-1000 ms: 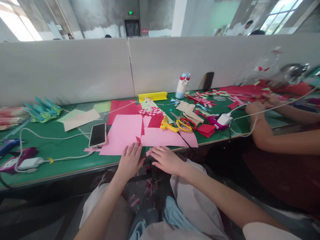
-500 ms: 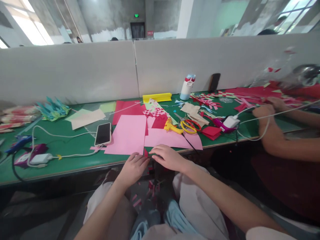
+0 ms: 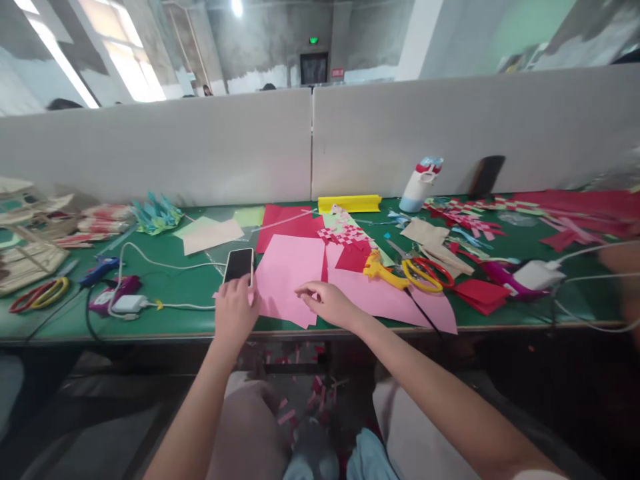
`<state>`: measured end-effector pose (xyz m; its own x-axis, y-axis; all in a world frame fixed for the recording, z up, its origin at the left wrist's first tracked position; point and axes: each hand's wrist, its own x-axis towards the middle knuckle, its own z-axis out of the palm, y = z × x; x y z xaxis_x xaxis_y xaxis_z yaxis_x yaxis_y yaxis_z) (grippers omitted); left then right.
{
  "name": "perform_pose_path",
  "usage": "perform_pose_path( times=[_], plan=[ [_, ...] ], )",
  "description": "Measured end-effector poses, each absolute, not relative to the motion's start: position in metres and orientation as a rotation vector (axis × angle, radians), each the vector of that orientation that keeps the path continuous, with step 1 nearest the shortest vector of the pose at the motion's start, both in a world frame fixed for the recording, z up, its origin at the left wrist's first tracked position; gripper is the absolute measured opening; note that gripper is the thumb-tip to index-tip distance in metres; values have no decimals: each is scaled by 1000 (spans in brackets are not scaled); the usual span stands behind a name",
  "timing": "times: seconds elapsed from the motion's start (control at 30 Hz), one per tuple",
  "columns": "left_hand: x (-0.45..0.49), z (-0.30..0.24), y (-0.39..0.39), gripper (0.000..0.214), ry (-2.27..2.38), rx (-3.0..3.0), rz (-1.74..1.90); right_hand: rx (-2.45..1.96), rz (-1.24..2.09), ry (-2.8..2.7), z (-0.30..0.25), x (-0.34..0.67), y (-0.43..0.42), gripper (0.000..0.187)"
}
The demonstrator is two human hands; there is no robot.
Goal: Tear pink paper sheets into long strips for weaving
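Observation:
My left hand [image 3: 236,308] rests over the lower end of a smartphone [image 3: 239,264], its fingers laid across the screen's bottom edge. Its thumb side is at the left border of a pink paper sheet [image 3: 293,263]. My right hand [image 3: 327,303] hovers at or just above that sheet's lower right part, fingers loosely bent with a gap between them; nothing shows in it. A second pink sheet [image 3: 373,290] extends to the right, under a yellow glue gun [image 3: 384,270]. Scissors [image 3: 423,275] with yellow and red handles lie beside the glue gun.
Red paper [image 3: 280,223], woven checkered strips [image 3: 345,233] and a yellow folded piece [image 3: 350,203] lie behind. A bottle [image 3: 421,185] stands near the partition [image 3: 200,153]. White cables [image 3: 190,307] cross the left side. More scissors [image 3: 40,295] and a blue glue gun [image 3: 100,272] lie left.
My hands have moved from the table edge onto the table and apart, the left to the phone, the right over the pink sheet. The sheet has turned slightly. The view has swung left.

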<state>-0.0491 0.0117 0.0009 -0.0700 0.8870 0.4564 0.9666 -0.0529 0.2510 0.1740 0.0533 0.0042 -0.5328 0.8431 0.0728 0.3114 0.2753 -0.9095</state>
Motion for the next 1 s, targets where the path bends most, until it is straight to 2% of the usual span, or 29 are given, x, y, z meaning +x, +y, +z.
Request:
perform_pose_path(
  times=[0.07, 0.27, 0.4, 0.53, 0.7, 0.87, 1.0],
  plan=[
    [-70, 3, 28, 47, -2235, -1802, -742, -1045, 1351, -1926, 3, 153, 63, 25],
    [-110, 5, 55, 33, -2707, -1575, -663, -1067, 1595, -1840, -3, 82, 92, 34],
    [-131, 3, 70, 36, -2937, -1612, -762, -1093, 1662, -1793, -5, 53, 101, 43],
    [-140, -4, 79, 36, -3064, -1683, -1031, -1114, 1691, -1730, -9, 47, 104, 49],
    [-138, -12, 82, 36, -3071, -1729, -1448, -1142, 1727, -1590, -15, 46, 107, 46],
    [-131, -12, 72, 34, -2892, -1742, -1911, -1107, 1754, -1476, -17, 52, 107, 40],
    [-122, -7, 54, 45, -2608, -1714, -2279, -991, 1708, -1412, -5, 66, 100, 33]
  ],
)
